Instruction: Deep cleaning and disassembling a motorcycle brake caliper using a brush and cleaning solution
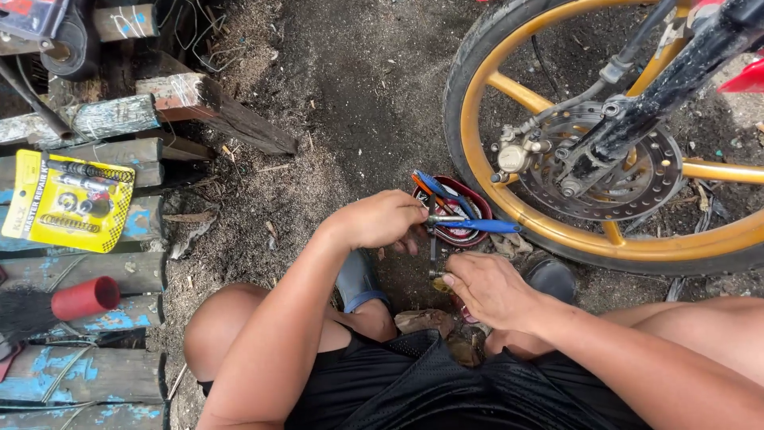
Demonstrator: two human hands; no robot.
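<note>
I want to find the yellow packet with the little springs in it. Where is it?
In the head view the yellow packet lies far left on the worn blue-painted wooden planks, above the red-handled brush and well left of the person's left hand.

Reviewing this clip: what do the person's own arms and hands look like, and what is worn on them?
Both arms are bare from shoulder to fingertips: no sleeves or gloves. The left hand and right hand show no rings, watch or bands that I can make out. The fingers look smudged with dark grime. The only clothing nearby is black mesh fabric over the lap.
</note>
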